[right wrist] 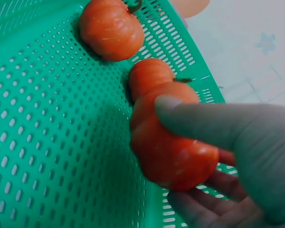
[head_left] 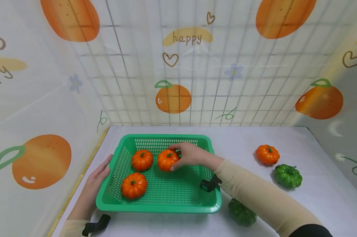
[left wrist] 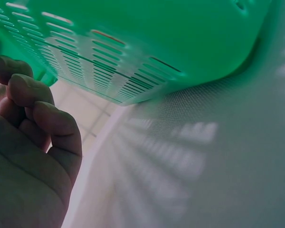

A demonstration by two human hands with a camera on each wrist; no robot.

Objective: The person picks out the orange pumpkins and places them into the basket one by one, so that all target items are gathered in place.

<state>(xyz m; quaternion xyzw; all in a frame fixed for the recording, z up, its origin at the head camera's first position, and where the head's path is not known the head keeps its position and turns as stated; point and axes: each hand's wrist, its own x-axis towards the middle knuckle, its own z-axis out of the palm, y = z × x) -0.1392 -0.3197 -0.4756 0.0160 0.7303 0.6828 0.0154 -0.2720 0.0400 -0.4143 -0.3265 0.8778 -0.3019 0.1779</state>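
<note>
A green plastic basket (head_left: pixel 159 208) with perforated walls stands on the white table. Inside it, my right hand (head_left: pixel 191 154) holds a small orange pumpkin (head_left: pixel 167 160), thumb on one side and fingers on the other. In the right wrist view, this held pumpkin (right wrist: pixel 173 147) partly covers another one (right wrist: pixel 148 76) behind it. Two more orange pumpkins, one at the back (head_left: pixel 142 160) and one nearer the front (head_left: pixel 134 186), sit in the basket's left half. My left hand (head_left: pixel 96 181) rests against the basket's left side, its fingers loosely bent in the left wrist view.
On the table to the right lie an orange pumpkin (head_left: pixel 267 154) and a green pumpkin (head_left: pixel 288 176). Another green pumpkin (head_left: pixel 242 212) lies by the basket's front right corner, partly under the right forearm. A printed curtain (head_left: pixel 143 98) hangs behind the table.
</note>
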